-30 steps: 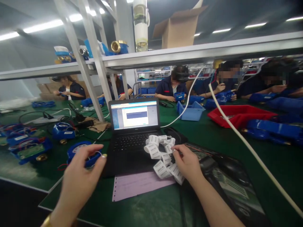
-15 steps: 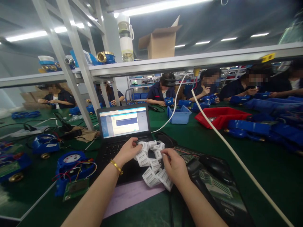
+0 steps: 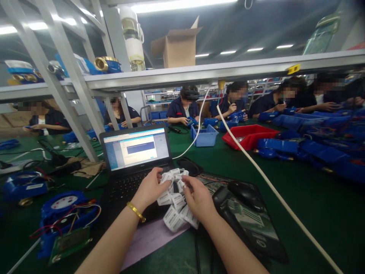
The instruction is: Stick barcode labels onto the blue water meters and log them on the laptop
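A bunch of white barcode labels (image 3: 174,219) hangs folded and curled between my two hands, over the front of the laptop (image 3: 137,152). My left hand (image 3: 152,186), a gold bracelet on its wrist, is closed on the upper left part of the labels with the thumb on top. My right hand (image 3: 198,196) pinches the labels at their right side, thumb and fingers close together. Beneath the labels lies a pink sheet (image 3: 154,241), partly covered by my left forearm. The laptop screen shows a page with a dark blue box.
Right of my hands, a black handheld scanner (image 3: 228,207) and a mouse (image 3: 246,195) lie on a patterned mat (image 3: 268,236). An opened blue meter (image 3: 64,213) with wires sits left. Blue (image 3: 204,136) and red (image 3: 251,133) bins stand behind. A white cable (image 3: 273,190) crosses the right side. Co-workers sit opposite.
The view has turned slightly right, so most things sit farther left. My right hand has come nearer my left, and my left thumb now lies across the labels.
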Available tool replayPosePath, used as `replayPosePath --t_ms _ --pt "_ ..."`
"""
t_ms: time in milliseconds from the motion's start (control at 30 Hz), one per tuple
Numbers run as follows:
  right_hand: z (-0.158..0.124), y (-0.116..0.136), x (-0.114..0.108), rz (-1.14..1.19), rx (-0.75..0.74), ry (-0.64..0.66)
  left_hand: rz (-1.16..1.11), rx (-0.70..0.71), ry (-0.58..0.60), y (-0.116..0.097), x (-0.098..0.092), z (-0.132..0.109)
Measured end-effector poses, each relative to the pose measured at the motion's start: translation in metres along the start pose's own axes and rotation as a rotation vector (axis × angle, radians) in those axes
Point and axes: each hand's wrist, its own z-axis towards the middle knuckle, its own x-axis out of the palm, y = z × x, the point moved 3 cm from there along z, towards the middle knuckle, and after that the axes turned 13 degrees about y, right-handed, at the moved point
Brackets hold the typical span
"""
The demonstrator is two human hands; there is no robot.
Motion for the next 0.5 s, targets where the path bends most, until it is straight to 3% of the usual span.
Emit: replayPosePath --t_ms 200,367,500 --pt "-0.001 -0.003 0.003 0.036 0.021 0.04 0.046 0.009 -0.016 -0.004 0.01 0.001" --pt "-0.001 0.0 0.001 0.098 0.017 0.018 -0.143 0.126 0.01 -0.002 0.005 -0.001" --pt "-0.001 0.005 0.0 0.276 0.067 -0.008 -0.379 0.286 0.018 -0.006 -0.002 -0.012"
